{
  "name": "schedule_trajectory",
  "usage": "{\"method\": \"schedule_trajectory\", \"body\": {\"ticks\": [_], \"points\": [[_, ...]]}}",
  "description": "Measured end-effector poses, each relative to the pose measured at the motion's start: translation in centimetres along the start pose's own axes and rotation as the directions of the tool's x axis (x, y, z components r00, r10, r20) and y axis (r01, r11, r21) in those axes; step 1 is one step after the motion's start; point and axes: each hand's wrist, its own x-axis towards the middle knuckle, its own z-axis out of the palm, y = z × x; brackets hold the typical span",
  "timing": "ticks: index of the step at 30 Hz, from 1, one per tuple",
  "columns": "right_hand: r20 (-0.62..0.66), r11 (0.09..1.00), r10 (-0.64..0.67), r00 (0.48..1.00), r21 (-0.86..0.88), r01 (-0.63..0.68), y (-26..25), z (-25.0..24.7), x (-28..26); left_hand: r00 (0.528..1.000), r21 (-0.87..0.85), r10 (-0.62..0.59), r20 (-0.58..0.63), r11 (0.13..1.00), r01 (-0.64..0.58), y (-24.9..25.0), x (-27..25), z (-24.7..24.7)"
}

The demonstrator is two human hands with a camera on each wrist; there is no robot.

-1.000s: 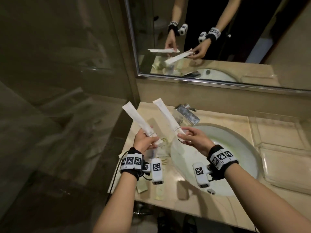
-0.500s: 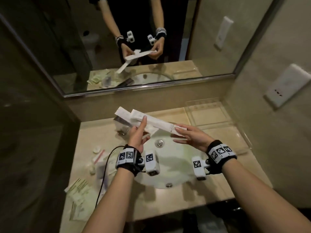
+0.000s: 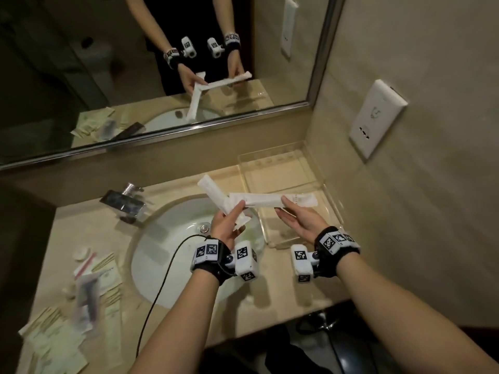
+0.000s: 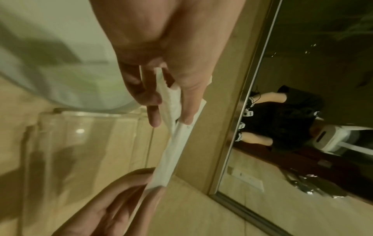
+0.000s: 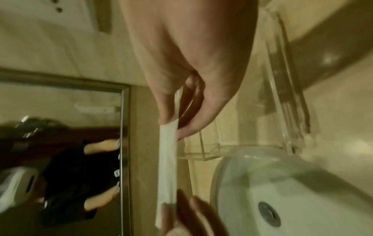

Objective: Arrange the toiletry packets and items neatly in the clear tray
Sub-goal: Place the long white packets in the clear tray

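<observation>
My left hand pinches a long white packet by its crinkled lower end, and the packet slants up and to the left over the sink. My right hand pinches a second long white packet and holds it level above the near part of the clear tray. The left end of the second packet meets my left thumb. In the left wrist view the left hand grips the crinkled end. In the right wrist view the right hand pinches the second packet beside the tray.
The tray stands on the beige counter to the right of the white sink, against the wall with a socket plate. A chrome faucet is behind the sink on the left. Several loose packets and small items lie on the left counter. A black cable crosses the basin.
The view has swung right. Both hands have carried their packets from the left of the sink towards the tray. The right packet has turned level and its end now meets my left thumb.
</observation>
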Motion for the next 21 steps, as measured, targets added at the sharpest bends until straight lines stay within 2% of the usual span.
{"method": "schedule_trajectory", "body": {"ticks": [3, 5, 9, 11, 13, 14, 16, 18, 19, 21], "points": [[-0.074, 0.998, 0.042, 0.996, 0.055, -0.037, 0.4, -1.9, 0.7, 0.999, 0.005, -0.030, -0.019, 1.000, 0.030, -2.3, 0.1, 2.3], [-0.157, 0.998, 0.065, 0.986, 0.033, -0.060, 0.6, -2.7, 1.0, 0.999, 0.021, -0.041, -0.020, 0.999, 0.042, -3.5, 0.1, 3.2], [-0.291, 0.974, 0.065, 0.955, -0.191, -0.125, 0.2, -3.3, 1.0, 0.996, 0.066, -0.081, -0.042, 0.994, 0.084, -4.8, 0.6, 4.1], [-0.364, 0.914, -0.002, 0.931, -0.379, -0.146, 0.0, -3.7, 1.4, 0.992, 0.053, -0.108, -0.072, 0.992, 0.112, -5.1, 0.9, 4.5], [-0.391, 0.746, -0.227, 0.892, -0.658, -0.099, 0.1, -4.3, 2.0, 0.989, 0.043, -0.109, -0.099, 0.993, 0.113, -5.6, 1.4, 4.8], [-0.351, 0.639, -0.373, 0.859, -0.768, -0.036, 0.1, -4.5, 2.2, 0.989, 0.049, -0.111, -0.093, 0.992, 0.116, -5.8, 1.6, 4.9], [-0.156, 0.443, -0.541, 0.826, -0.888, 0.123, -0.2, -4.7, 2.5, 0.991, 0.069, -0.122, -0.052, 0.990, 0.126, -6.1, 1.8, 5.0], [0.057, 0.209, -0.547, 0.835, -0.957, 0.202, -0.6, -4.5, 2.8, 0.989, 0.064, -0.144, -0.018, 0.987, 0.145, -6.2, 2.1, 5.1], [0.108, 0.133, -0.508, 0.855, -0.970, 0.202, -0.9, -4.4, 2.9, 0.988, 0.051, -0.154, -0.013, 0.987, 0.154, -6.4, 2.3, 5.0], [0.120, 0.084, -0.417, 0.901, -0.982, 0.169, -1.3, -4.5, 3.6, 0.986, 0.036, -0.169, 0.005, 0.985, 0.169, -6.7, 2.7, 4.8]]}}
